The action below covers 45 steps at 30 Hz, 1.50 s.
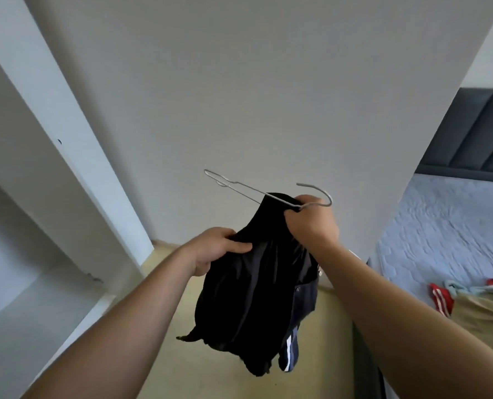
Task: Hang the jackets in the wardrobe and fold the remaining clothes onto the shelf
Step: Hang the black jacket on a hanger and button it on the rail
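- Gripping the black jacket [254,298] by its shoulder fabric, the left hand [216,251] should ease it over the bare hanger arm.
- Right hand [311,223] clamps the wire hanger [228,180] neck and collar; hold steady.
- Wardrobe [75,156] stands left; clothes [481,309] lie on the bed [441,226].

one jacket [254,283], one hanger [225,180], one bed [441,220] — two hands [222,250] [311,223].

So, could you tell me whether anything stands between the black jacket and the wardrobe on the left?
Nothing visible does: the black jacket, gripped by the left hand and the right hand with the wire hanger, has open air towards the wardrobe.
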Each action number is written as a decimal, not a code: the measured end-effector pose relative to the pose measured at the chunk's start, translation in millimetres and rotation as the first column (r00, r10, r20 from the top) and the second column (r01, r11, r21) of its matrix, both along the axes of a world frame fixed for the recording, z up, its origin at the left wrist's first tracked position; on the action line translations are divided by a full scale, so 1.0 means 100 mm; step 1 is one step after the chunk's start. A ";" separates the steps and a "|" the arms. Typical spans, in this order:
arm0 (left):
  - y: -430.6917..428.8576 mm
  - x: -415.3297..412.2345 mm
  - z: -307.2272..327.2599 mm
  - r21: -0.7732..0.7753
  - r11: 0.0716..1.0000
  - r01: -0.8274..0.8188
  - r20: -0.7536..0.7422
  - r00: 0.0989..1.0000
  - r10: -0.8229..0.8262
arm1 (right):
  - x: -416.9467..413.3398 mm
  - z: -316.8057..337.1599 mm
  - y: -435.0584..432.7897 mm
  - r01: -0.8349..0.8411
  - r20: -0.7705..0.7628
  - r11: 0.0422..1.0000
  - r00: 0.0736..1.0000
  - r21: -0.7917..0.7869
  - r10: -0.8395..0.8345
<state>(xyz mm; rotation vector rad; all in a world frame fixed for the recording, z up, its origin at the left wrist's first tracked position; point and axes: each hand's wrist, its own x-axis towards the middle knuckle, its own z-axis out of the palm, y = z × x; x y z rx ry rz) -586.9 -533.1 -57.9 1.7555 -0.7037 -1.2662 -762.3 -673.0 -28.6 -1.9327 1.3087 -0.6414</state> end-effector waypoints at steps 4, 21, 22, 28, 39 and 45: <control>0.15 0.07 -0.01 -0.144 0.975 -0.168 0.267 0.943 0.201 | -0.02 -0.08 0.10 -0.038 -0.037 0.998 0.999 -0.047 0.036; 0.12 -0.22 0.67 0.023 1.000 0.012 0.677 0.735 -0.025 | -0.31 -0.38 0.30 -0.005 0.086 0.989 0.996 0.150 -0.008; 0.17 -0.23 0.66 0.071 0.987 0.146 0.596 0.787 -0.159 | -0.33 -0.40 0.31 -0.008 0.081 0.988 0.997 0.153 -0.005; 0.13 -0.29 0.56 0.280 0.960 0.008 0.879 0.401 -0.260 | -0.38 -0.50 0.36 -0.047 0.050 0.979 0.998 0.196 0.038; 0.19 -0.18 0.34 0.154 0.971 -0.184 0.811 0.585 -0.018 | -0.29 -0.58 0.64 -0.245 -0.095 0.933 0.956 0.263 0.278; 0.39 0.08 0.14 0.072 0.957 -0.282 0.672 0.722 0.163 | -0.18 -0.49 0.88 -0.334 0.044 0.886 0.940 0.322 0.338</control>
